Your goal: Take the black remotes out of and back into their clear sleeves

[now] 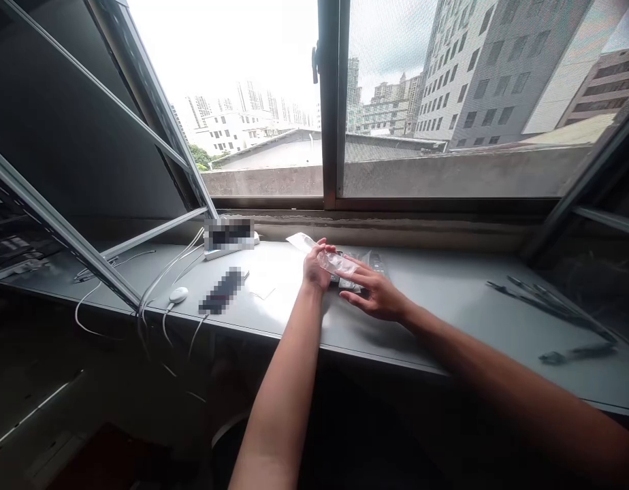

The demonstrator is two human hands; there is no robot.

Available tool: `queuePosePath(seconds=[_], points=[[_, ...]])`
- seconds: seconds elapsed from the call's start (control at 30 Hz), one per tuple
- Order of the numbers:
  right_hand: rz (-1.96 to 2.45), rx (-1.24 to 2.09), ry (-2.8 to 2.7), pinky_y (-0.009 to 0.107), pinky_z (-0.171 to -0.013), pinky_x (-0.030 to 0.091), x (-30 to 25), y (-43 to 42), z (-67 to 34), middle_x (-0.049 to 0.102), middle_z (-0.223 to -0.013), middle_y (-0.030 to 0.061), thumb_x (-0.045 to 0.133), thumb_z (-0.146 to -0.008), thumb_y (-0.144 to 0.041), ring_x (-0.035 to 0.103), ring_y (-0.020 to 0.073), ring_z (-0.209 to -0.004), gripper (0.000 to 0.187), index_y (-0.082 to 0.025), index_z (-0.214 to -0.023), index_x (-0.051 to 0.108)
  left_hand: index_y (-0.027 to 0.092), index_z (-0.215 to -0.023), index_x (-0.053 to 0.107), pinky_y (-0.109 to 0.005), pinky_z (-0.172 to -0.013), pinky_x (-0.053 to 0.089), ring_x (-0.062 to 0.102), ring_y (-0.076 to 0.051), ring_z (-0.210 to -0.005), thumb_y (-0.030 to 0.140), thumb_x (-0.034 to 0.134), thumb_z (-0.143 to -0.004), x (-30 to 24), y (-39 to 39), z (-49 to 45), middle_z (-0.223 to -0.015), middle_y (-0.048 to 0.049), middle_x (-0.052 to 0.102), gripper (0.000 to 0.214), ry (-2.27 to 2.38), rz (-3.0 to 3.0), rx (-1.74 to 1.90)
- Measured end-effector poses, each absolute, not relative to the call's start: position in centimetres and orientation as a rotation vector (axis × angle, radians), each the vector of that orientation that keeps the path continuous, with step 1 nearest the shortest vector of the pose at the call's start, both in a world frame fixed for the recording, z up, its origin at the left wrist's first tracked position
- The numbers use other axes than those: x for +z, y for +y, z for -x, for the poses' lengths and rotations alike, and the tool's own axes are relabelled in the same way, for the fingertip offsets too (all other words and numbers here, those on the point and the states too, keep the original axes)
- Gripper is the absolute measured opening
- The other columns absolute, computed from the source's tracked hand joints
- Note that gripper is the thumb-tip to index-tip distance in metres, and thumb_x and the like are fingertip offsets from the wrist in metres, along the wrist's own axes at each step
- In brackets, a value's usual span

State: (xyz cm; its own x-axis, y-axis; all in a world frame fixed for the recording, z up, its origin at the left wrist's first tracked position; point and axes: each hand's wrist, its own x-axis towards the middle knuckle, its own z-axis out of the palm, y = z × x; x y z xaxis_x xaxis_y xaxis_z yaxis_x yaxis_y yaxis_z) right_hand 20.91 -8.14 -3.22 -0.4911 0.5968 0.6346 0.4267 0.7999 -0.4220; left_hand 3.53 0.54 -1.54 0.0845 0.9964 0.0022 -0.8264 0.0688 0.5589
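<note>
A crumpled clear plastic bag (337, 262) lies across my left hand (317, 267), whose fingers curl around it. One whitish flat end (301, 241) of the plastic sticks out past the left fingers, toward the window. My right hand (374, 292) comes in from the right with fingers stretched out and thumb apart. Its fingertips touch or overlap the near end of the bag. Beneath both hands, a dark item in clear wrapping (378, 264) rests on the grey table (437, 306); the hands partly hide it, and I cannot make out its kind.
Left of the hands lie a pale sheet (263, 272), a blurred-out phone-like object (223, 291) with a cable, a small white rounded device (178, 295) and a white power strip (230, 250). Dark cables (544, 303) lie at right. Metal shelf frames stand on both sides; a window is behind.
</note>
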Motion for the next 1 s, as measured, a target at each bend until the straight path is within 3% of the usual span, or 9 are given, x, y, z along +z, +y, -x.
queuePosePath(seconds=[0.2, 0.5, 0.67, 0.77, 0.9, 1.0], points=[[0.762, 0.285, -2.151, 0.063, -0.132, 0.039, -3.1, -8.2, -20.8, 0.06, -0.165, 0.0076, 0.072, -0.106, -0.041, 0.03, 0.0363, -0.168, 0.056, -0.034, -0.161, 0.062, 0.016, -0.112, 0.068, -0.032, -0.092, 0.058, 0.076, -0.017, -0.085, 0.014, 0.071, -0.09, -1.8, 0.7, -3.5, -0.092, -0.0054, 0.074, 0.022, 0.382, -0.476, 1.435], [0.78, 0.343, -2.089, 0.061, -0.135, 0.034, -2.7, -8.2, -20.5, 0.051, -0.172, 0.006, 0.068, -0.107, -0.04, 0.035, 0.0358, -0.166, 0.058, -0.034, -0.163, 0.058, 0.015, -0.114, 0.07, -0.037, -0.101, 0.059, 0.079, -0.022, -0.097, 0.017, 0.075, -0.09, -1.6, 0.1, -3.7, -0.1, -0.0099, 0.076, 0.025, 0.362, -0.504, 1.362], [0.776, 0.338, -2.111, 0.064, -0.132, 0.037, -3.3, -8.0, -20.6, 0.063, -0.162, 0.0084, 0.07, -0.105, -0.038, 0.034, 0.037, -0.167, 0.06, -0.033, -0.164, 0.058, 0.017, -0.115, 0.068, -0.031, -0.091, 0.06, 0.076, -0.017, -0.086, 0.009, 0.068, -0.088, -1.8, 0.7, -3.7, -0.093, -0.0054, 0.075, 0.028, 0.394, -0.466, 1.403], [0.795, 0.302, -2.108, 0.068, -0.129, 0.04, -3.6, -7.8, -20.7, 0.069, -0.155, 0.0101, 0.069, -0.106, -0.037, 0.039, 0.0386, -0.164, 0.057, -0.031, -0.162, 0.061, 0.017, -0.109, 0.067, -0.028, -0.087, 0.059, 0.073, -0.014, -0.079, 0.006, 0.064, -0.087, -1.9, 1.5, -3.1, -0.086, -0.0025, 0.072, 0.024, 0.397, -0.341, 1.504], [0.789, 0.153, -2.1, 0.07, -0.128, 0.043, -3.5, -8.2, -20.4, 0.064, -0.16, 0.0112, 0.067, -0.106, -0.031, 0.05, 0.0385, -0.157, 0.056, -0.029, -0.162, 0.059, 0.018, -0.091, 0.063, -0.027, -0.087, 0.059, 0.071, -0.013, -0.079, 0.012, 0.057, -0.092, -1.6, 2.1, -1.7, -0.085, -0.0027, 0.069, 0.008, 0.382, -0.098, 1.665], [0.751, 0.074, -2.158, 0.069, -0.126, 0.046, -3.5, -8.6, -19.6, 0.067, -0.156, 0.0123, 0.066, -0.105, -0.025, 0.05, 0.0384, -0.156, 0.054, -0.026, -0.159, 0.062, 0.018, -0.085, 0.064, -0.029, -0.087, 0.059, 0.072, -0.015, -0.083, 0.021, 0.052, -0.097, -1.5, 2.0, -1.0, -0.088, -0.0053, 0.069, 0.017, 0.376, -0.06, 1.691]])
